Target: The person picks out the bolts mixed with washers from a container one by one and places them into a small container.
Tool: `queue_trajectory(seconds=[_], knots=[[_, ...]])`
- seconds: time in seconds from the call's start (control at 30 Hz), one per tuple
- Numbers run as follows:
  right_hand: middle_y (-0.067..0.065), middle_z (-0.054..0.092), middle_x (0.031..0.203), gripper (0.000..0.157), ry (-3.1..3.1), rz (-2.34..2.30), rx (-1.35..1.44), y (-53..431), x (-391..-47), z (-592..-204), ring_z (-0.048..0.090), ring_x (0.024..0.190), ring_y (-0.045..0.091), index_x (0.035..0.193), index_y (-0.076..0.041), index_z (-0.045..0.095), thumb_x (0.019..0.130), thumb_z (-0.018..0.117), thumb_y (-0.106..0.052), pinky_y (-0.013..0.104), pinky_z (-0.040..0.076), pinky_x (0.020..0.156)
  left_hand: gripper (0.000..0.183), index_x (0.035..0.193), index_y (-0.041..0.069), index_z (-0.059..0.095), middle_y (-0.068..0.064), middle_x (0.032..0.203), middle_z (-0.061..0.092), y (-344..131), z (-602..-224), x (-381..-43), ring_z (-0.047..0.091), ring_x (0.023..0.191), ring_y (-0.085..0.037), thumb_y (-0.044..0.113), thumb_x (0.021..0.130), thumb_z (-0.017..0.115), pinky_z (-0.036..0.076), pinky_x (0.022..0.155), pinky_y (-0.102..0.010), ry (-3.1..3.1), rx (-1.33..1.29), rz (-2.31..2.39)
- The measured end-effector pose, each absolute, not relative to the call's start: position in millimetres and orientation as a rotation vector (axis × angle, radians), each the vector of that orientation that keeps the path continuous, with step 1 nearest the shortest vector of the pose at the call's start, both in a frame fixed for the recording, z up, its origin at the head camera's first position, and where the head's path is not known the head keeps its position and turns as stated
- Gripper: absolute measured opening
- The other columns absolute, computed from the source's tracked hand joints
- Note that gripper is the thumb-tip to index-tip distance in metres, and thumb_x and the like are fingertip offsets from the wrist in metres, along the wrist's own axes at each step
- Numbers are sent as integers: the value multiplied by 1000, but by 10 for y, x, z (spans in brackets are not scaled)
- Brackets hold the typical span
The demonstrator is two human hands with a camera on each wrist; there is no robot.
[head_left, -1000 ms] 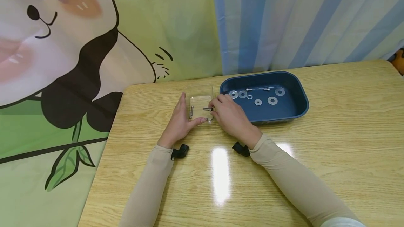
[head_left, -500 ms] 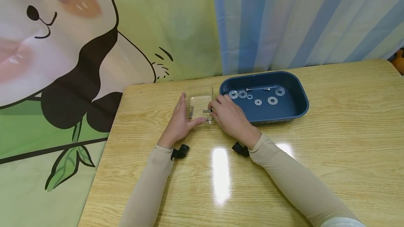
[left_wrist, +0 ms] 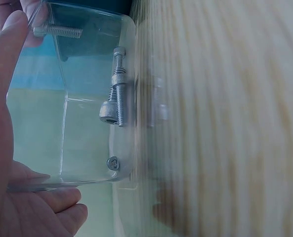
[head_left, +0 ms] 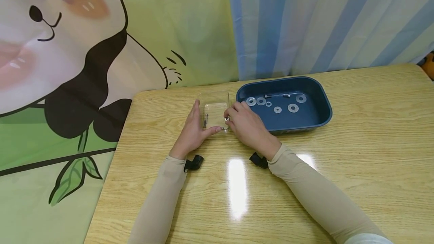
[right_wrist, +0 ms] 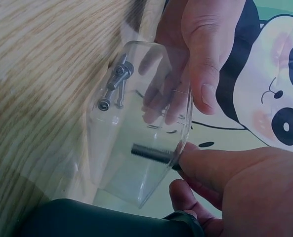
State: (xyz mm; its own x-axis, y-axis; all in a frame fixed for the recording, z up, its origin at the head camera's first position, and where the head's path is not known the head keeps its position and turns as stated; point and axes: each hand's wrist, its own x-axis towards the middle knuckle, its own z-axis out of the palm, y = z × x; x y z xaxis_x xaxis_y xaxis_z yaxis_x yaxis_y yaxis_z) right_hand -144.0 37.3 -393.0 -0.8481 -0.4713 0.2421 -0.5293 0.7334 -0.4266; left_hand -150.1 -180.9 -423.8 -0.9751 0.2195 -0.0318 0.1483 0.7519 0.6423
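– Bolt [right_wrist: 153, 153] and grip are shifting: half a second ago the shaft was pointing left, and now it is pointing down.
– Which hand is holding it?
– Right hand [head_left: 249, 125]. Thumb and fingertips are pinching its upper end.
– Where is it hanging?
– At the right side of the clear box [head_left: 214, 107], near the rim. I can't tell whether its shaft is touching the wall.
– What is the left hand [head_left: 192, 133] doing?
– It is resting against the box: straight fingers are lying along the left wall, and the thumb is spreading away along the near side.
– What is lying inside?
– Other bolts [left_wrist: 119, 92] are lying on the bottom, towards the left.
– And to the right?
– Just beside the box, the tray [head_left: 310, 113] is standing on the table [head_left: 210, 206], holding washers [head_left: 293, 108] and two small bolts [head_left: 287, 95].
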Motion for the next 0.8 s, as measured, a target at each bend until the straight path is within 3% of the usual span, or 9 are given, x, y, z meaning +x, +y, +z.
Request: queue_trajectory(seconds=[0.8], knots=[[8, 59, 107, 16, -2808, 837, 781, 459, -1431, -3817, 49, 93, 24, 110, -7, 71, 97, 69, -16, 37, 48, 76, 119, 162, 10, -6, -16, 168, -1, -1809, -4259, -1503, 6, 153, -33, 56, 87, 74, 17, 120, -55, 2821, 281, 1076]])
